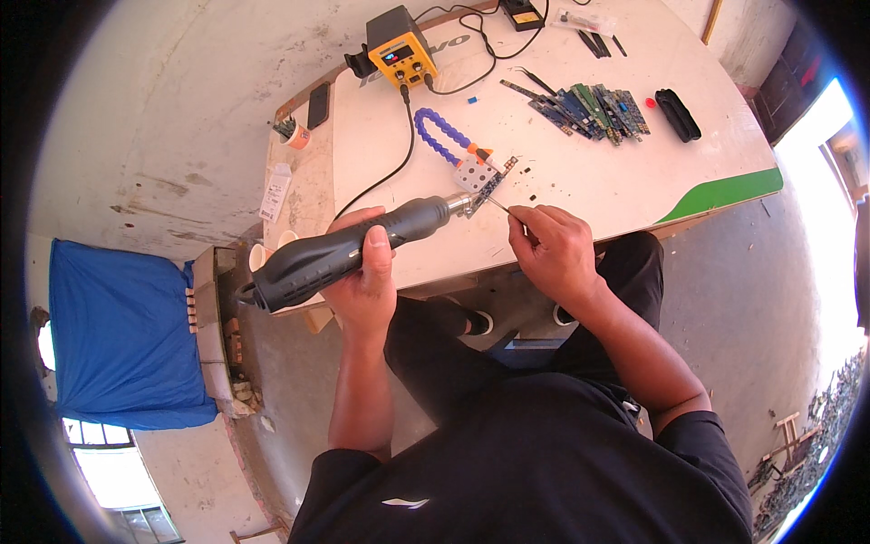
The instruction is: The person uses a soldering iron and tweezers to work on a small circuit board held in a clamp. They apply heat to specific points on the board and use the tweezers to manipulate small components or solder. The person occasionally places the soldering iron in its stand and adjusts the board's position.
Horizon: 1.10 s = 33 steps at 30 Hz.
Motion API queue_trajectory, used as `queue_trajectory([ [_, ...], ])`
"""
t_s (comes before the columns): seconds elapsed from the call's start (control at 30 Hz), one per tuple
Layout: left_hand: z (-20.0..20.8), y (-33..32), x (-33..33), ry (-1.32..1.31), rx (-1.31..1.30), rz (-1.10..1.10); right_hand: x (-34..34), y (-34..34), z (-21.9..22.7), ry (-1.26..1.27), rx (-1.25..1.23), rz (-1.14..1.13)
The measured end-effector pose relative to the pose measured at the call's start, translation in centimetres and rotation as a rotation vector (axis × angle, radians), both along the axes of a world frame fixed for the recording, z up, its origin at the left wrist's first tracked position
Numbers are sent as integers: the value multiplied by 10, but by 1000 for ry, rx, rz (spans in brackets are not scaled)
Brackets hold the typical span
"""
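Note:
My left hand [364, 295] is wrapped round the black body of a hot air gun [331, 261]. Its metal nozzle points right, at a narrow circuit board [490, 188], close to or touching it. Beside the board are a grey block with holes [473, 174] and a blue jointed flexible arm [426, 125] with an orange end. From the right, my right hand [555, 252] pinches a thin metal tool [497, 205], its tip at the board's lower edge. Whether this tool is tweezers or a pick is too small to tell. Several tiny dark parts [532, 198] lie right of the board.
A yellow and black soldering station [400, 50] stands at the back, its cables trailing over the white table [580, 177]. Circuit boards [594, 113] are piled at the back right, near an open black case [677, 115]. A phone [318, 105] and paper cup [294, 135] sit left.

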<state>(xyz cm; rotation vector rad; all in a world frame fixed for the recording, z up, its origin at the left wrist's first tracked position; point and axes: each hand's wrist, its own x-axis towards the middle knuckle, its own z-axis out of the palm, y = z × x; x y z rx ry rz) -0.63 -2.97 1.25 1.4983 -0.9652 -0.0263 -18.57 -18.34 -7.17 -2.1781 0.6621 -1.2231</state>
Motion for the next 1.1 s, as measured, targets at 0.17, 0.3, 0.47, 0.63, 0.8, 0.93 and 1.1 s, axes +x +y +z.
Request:
queue_trajectory([
  [0.17,-3,0,2,11,0,-17,1,0,-2,-25,17,4],
  [0.3,-3,0,2,0,6,-12,2,1,-3,-58,63,2],
  [0.47,-1,-1,0,-12,-9,4,-1,0,0,-104,124,-38],
  [0.63,2,-3,-3,1,-8,-8,-14,-8,-10,-118,200,-180],
  [0.8,0,-12,-4,10,-34,-43,-29,-16,-55,169,63,-144],
  [0.93,3,-19,-8,24,-38,-46,-29,-14,-58,205,68,-127],
  [1.1,2,-20,-3,-38,-3,-44,-28,-17,-48,151,115,-107],
])
